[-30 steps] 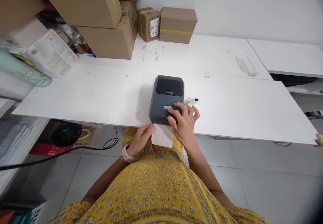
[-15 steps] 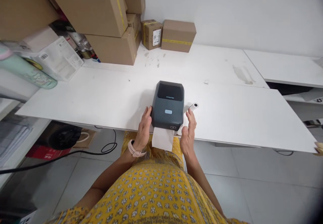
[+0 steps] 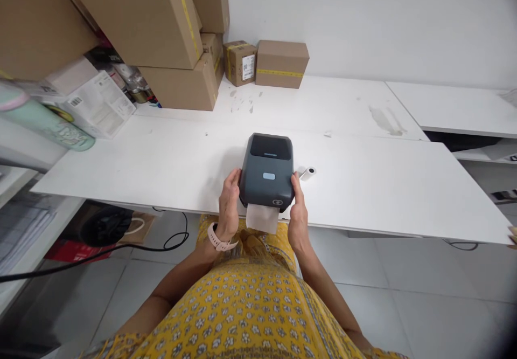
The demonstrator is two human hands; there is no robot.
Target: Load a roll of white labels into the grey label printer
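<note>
Printer: boxy, round-edged, matte dark plastic

1. The right hand is off the top of the printer. A second ago its fingers sit on the lid by the little button, and now it's pressed against the printer's right side.
2. The left hand lets go of the paper strip sticking out the front and now lies along the printer's left side.
3. Half a second back both hands are open beside it, the right one clear of it. Now both touch it, clamping it between them.
4. The paper strip hangs free, with no fingers on it.
</note>
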